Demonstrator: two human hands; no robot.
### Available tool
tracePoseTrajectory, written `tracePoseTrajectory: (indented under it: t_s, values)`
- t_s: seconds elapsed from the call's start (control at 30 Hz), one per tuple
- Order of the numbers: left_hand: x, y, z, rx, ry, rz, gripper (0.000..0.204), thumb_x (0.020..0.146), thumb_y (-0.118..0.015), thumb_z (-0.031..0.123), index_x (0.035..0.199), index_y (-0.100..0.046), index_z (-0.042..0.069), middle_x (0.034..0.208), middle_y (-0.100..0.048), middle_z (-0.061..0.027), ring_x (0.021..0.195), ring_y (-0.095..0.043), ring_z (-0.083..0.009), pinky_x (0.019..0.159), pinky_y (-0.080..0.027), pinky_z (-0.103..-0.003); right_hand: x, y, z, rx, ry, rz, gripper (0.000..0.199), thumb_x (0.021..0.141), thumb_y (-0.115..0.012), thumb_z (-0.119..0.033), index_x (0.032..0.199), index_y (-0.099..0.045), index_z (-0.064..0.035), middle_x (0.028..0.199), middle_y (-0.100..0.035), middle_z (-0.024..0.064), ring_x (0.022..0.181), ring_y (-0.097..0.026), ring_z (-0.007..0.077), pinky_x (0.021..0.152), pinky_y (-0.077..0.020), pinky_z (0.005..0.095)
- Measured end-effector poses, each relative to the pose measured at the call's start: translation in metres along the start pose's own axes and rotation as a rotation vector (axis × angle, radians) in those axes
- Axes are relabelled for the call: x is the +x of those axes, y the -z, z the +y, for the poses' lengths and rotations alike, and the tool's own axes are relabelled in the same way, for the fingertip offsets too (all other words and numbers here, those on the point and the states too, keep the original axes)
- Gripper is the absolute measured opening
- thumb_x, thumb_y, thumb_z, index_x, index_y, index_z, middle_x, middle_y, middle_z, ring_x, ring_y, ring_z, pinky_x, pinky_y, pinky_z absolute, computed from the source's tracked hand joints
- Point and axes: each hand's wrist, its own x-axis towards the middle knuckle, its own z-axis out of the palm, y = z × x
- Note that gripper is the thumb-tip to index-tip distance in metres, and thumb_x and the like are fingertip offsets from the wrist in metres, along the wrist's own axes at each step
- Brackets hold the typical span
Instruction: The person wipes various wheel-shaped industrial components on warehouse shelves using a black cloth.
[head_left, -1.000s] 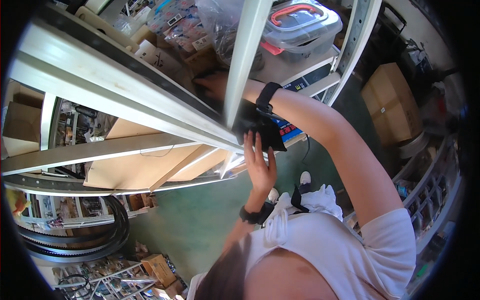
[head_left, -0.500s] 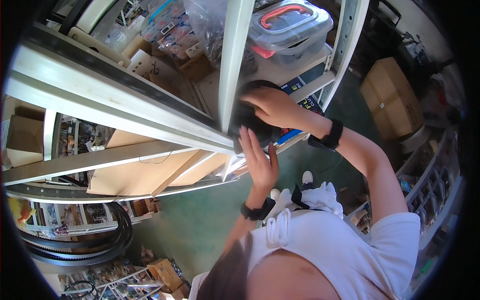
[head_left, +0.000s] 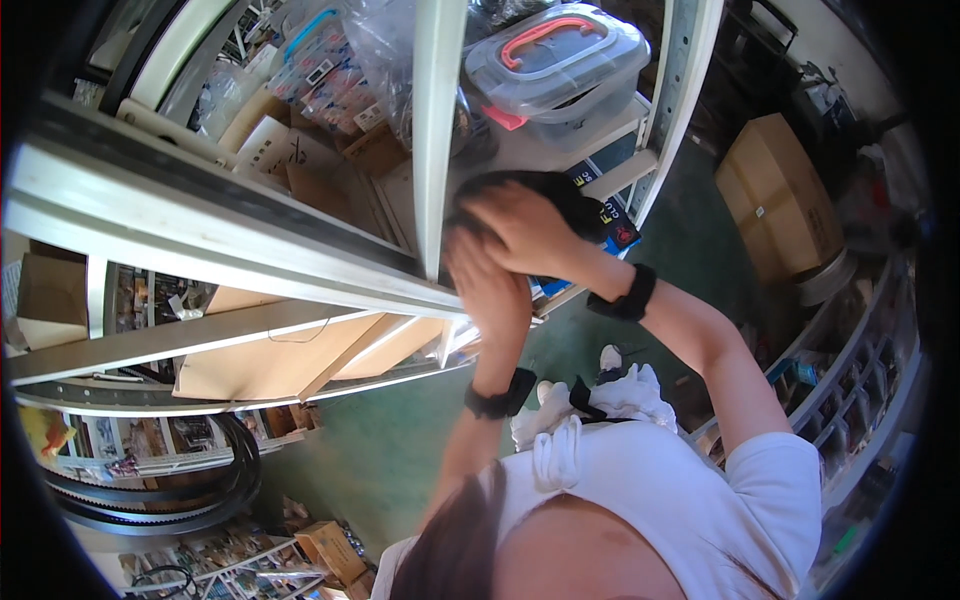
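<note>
A dark black object (head_left: 560, 195), soft-looking and rounded, lies at the shelf's front edge beside the white upright post (head_left: 430, 190); its kind cannot be made out. Over its left part reaches my right hand (head_left: 527, 232), its fingers bent down and closed on the black material. My left hand (head_left: 492, 295) is right below, close against the right hand and the post. Its fingertips are blurred and partly covered, so their grip is unclear. Blue boxes (head_left: 622, 232) with printed sides show just right of the black object.
A clear lidded bin (head_left: 560, 70) with a red handle stands on the shelf. Bagged packets (head_left: 340, 85) are left of the post. A cardboard carton (head_left: 780, 200) is at the right, and black toothed belts (head_left: 160, 490) hang at the lower left.
My left hand has moved up and left, from spread fingers to lying against the right hand. My right hand has shifted slightly left and down. The view has shifted a little.
</note>
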Motion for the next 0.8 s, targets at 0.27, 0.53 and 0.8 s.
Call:
tracePoseTrajectory:
  t_s: [0.27,0.53,0.8]
  values:
    - [0.014,0.010,-0.005,-0.093,0.070,0.078,0.058,0.079,-0.048,0.019,0.124,-0.024,-0.009,0.129,-0.026,-0.0308,0.118,-0.029,-0.0428,0.099,-0.024,-0.043,0.023,-0.026,0.005,0.115,0.110,0.028,0.030,0.071,-0.053,-0.012,0.100,-0.056,-0.0027,0.087,-0.059,0.0146,0.081,-0.056,0.0304,0.072,-0.0445,0.0367]
    - [0.023,0.035,0.006,-0.328,0.039,0.205,0.042,0.074,-0.046,-0.001,0.116,-0.044,-0.001,0.108,-0.048,-0.0212,0.101,-0.044,-0.0376,0.088,-0.035,-0.042,0.000,0.005,0.023,0.036,0.065,0.085,0.042,0.066,-0.060,-0.013,0.106,-0.052,-0.0036,0.093,-0.056,0.0139,0.089,-0.052,0.0306,0.080,-0.0408,0.0383]
    - [0.105,-0.002,0.023,-0.463,0.288,0.509,0.092,0.066,-0.073,0.022,0.129,-0.015,-0.009,0.128,-0.026,-0.0275,0.119,-0.027,-0.0398,0.102,-0.018,-0.041,-0.009,0.029,0.041,0.009,0.051,0.077,0.040,0.064,-0.059,-0.010,0.103,-0.053,-0.0035,0.092,-0.055,0.0150,0.087,-0.052,0.0317,0.076,-0.0424,0.0404]
